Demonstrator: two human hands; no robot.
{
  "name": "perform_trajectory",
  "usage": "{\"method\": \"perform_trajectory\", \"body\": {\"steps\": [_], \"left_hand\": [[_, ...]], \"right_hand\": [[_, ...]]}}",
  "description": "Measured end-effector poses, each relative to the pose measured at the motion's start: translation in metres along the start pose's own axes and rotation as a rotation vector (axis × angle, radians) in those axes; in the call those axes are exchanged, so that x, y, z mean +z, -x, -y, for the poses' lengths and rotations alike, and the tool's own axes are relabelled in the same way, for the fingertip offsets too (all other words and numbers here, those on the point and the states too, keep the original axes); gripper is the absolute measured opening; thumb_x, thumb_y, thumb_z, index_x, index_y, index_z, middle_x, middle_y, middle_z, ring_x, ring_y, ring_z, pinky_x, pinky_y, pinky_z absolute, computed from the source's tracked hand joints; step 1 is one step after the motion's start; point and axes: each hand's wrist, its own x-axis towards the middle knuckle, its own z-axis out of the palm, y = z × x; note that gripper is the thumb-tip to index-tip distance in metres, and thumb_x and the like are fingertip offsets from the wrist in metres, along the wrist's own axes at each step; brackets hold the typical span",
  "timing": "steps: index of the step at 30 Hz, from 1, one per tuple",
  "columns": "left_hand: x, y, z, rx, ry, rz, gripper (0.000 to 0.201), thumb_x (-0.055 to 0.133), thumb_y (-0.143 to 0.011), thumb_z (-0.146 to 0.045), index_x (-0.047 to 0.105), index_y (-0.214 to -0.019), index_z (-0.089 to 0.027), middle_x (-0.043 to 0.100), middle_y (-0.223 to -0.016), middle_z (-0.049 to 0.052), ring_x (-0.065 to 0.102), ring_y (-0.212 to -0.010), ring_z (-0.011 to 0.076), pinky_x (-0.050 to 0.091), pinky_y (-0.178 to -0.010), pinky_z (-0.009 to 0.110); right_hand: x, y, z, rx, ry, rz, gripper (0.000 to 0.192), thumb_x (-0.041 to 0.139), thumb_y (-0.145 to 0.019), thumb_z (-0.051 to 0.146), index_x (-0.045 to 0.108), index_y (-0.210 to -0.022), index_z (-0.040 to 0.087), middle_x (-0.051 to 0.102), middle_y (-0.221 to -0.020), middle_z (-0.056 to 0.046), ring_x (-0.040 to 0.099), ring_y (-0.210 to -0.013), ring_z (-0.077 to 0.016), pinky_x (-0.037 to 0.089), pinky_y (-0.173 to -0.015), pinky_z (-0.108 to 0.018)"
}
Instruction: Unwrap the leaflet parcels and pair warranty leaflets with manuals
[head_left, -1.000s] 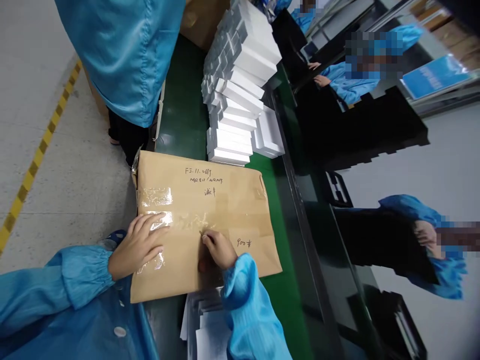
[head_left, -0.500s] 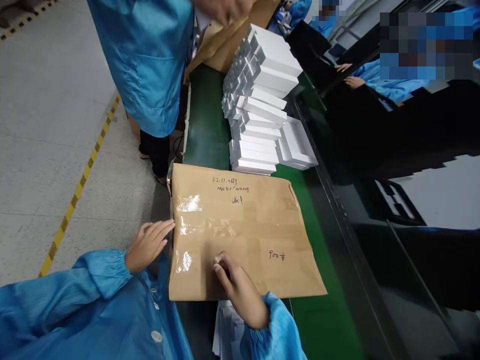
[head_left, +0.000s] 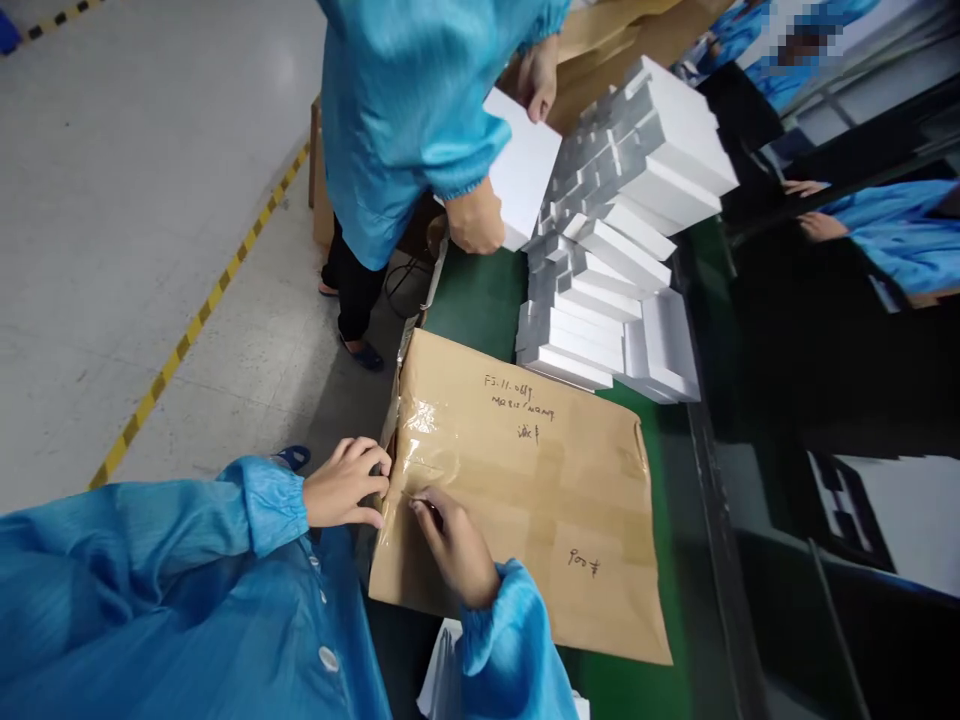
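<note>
A brown cardboard carton (head_left: 517,500) lies in front of me, with handwriting on top and shiny clear tape (head_left: 424,440) near its left edge. Against that left edge rests my left hand (head_left: 346,484), its fingers bent but apart and the thumb spread. My right hand (head_left: 454,545) is closed in a pinch over the carton top, beside the taped part. A small thin thing shows at its fingertips, too small to name. The lower sleeve of my right arm hides part of the carton's near edge.
Stacked white boxes (head_left: 600,290) stand beyond the carton on the green conveyor belt (head_left: 480,300). At the far left, a co-worker in a blue smock (head_left: 405,130) holds a white box (head_left: 525,165). More white pieces (head_left: 442,670) lie below my right sleeve.
My right hand has moved left across the carton toward its taped edge. My left hand's fingers have bent and spread. The co-worker's hands now hold a white box. The view has shifted left.
</note>
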Motion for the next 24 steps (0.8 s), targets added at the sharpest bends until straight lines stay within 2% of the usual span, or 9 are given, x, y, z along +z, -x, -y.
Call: {"method": "perform_trajectory", "body": {"steps": [3,8,12,16,18,21,24], "left_hand": [[0.004,0.002,-0.005,-0.083,0.077,0.0,0.034,0.069,-0.057,-0.041,0.051,-0.072,-0.017,0.041,-0.101,0.003,0.032,-0.098,0.026,0.029,-0.079,0.04],[0.018,0.008,-0.003,-0.091,0.247,-0.012,0.024,0.067,-0.063,-0.033,0.051,-0.07,-0.017,0.043,-0.094,0.001,0.033,-0.094,0.022,0.03,-0.077,0.035],[0.025,0.01,-0.004,-0.091,0.297,-0.062,0.022,0.065,-0.066,-0.032,0.051,-0.072,-0.017,0.045,-0.092,0.002,0.032,-0.094,0.0212,0.028,-0.081,0.034],[0.024,0.01,-0.017,-0.252,0.329,-0.1,0.016,0.064,-0.068,-0.027,0.051,-0.071,-0.017,0.046,-0.091,0.0,0.033,-0.094,0.0204,0.027,-0.079,0.035],[0.025,0.009,-0.024,-0.34,0.328,-0.138,0.011,0.06,-0.071,-0.022,0.051,-0.067,-0.017,0.047,-0.088,-0.001,0.034,-0.091,0.0191,0.027,-0.078,0.034],[0.027,0.009,-0.031,-0.391,0.327,-0.184,0.011,0.054,-0.075,-0.018,0.051,-0.064,-0.017,0.047,-0.087,-0.001,0.034,-0.089,0.0179,0.028,-0.077,0.033],[0.031,0.009,-0.033,-0.402,0.341,-0.218,0.011,0.053,-0.074,-0.016,0.051,-0.063,-0.016,0.047,-0.086,-0.001,0.035,-0.087,0.0179,0.029,-0.076,0.033]], "right_hand": [[0.0,-0.004,0.0,-0.027,-0.006,0.05,0.024,0.03,-0.082,0.03,0.051,-0.079,0.018,0.055,-0.078,-0.002,0.049,-0.075,-0.0146,0.035,-0.067,-0.024],[-0.001,-0.003,-0.001,-0.05,0.008,0.066,0.025,0.029,-0.083,0.03,0.05,-0.08,0.018,0.054,-0.079,-0.002,0.049,-0.075,-0.0135,0.035,-0.066,-0.023],[-0.001,-0.001,0.0,-0.042,0.276,0.059,0.025,0.026,-0.083,0.027,0.048,-0.074,0.017,0.053,-0.074,-0.002,0.049,-0.071,-0.0142,0.033,-0.06,-0.023],[0.0,-0.003,0.002,-0.044,0.46,0.009,0.026,0.027,-0.083,0.025,0.049,-0.071,0.018,0.054,-0.069,-0.001,0.05,-0.064,-0.0143,0.028,-0.052,-0.023],[0.0,-0.005,0.003,-0.017,0.389,0.04,0.026,0.027,-0.083,0.025,0.049,-0.071,0.018,0.054,-0.064,0.0,0.051,-0.061,-0.0132,0.027,-0.05,-0.022],[-0.001,-0.006,0.005,-0.037,0.161,0.113,0.027,0.028,-0.082,0.027,0.049,-0.07,0.017,0.054,-0.064,0.001,0.051,-0.062,-0.0112,0.03,-0.054,-0.02],[0.002,-0.007,0.006,-0.025,0.099,0.083,0.027,0.028,-0.082,0.029,0.05,-0.071,0.017,0.054,-0.065,0.001,0.051,-0.062,-0.0119,0.03,-0.054,-0.021]]}}
